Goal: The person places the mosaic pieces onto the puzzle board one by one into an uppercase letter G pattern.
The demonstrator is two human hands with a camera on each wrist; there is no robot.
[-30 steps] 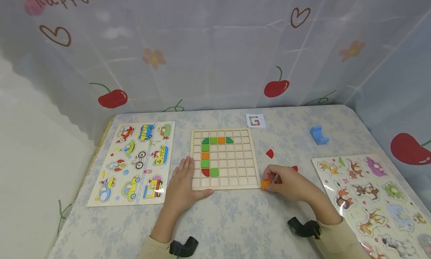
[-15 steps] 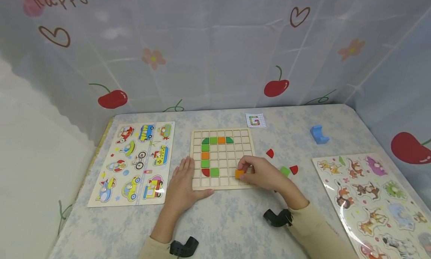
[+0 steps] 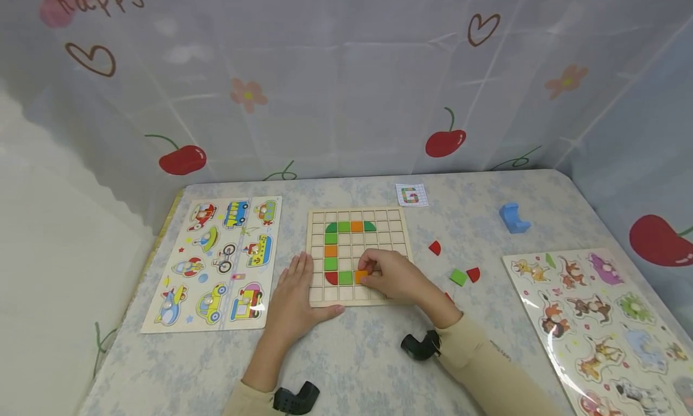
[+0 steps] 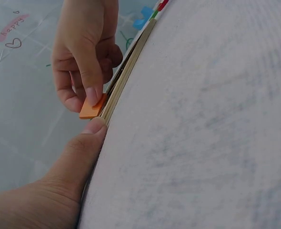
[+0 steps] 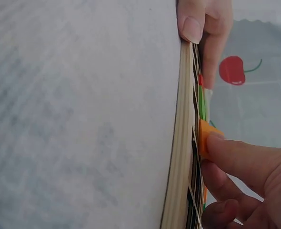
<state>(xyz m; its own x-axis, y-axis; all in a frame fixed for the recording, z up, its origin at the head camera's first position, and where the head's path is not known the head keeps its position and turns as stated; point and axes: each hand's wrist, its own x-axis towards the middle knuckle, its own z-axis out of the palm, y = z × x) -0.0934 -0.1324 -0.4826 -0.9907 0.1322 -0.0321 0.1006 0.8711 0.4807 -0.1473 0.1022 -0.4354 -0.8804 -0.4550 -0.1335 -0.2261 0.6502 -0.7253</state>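
Observation:
An orange square tile [image 3: 361, 276] is pinched between the thumb and fingers of my right hand [image 3: 394, 276], right at the cell beside a green tile [image 3: 344, 278] on the wooden grid board [image 3: 397, 296]. In the right wrist view the orange tile [image 5: 208, 138] tilts up from the board. Green, orange and red tiles in the grid form a column with a row along its top. My left hand [image 3: 292, 293] lies flat at the board's left edge, fingers straight and thumb along the near edge. The left wrist view shows its thumb [image 4: 76, 162] against the board's side.
Right of the board lie a loose green tile [image 3: 458, 277] and several red quarter-round pieces [image 3: 435, 247]. A small pattern card [image 3: 412, 195] sits behind it. A vehicle puzzle [image 3: 216, 263] is at left, an animal puzzle [image 3: 595, 320] at right, a blue block [image 3: 513, 217] farther back.
My right hand has carried the orange tile leftward from the board's right edge to beside the green tile in the lower row. My left hand has stayed in place.

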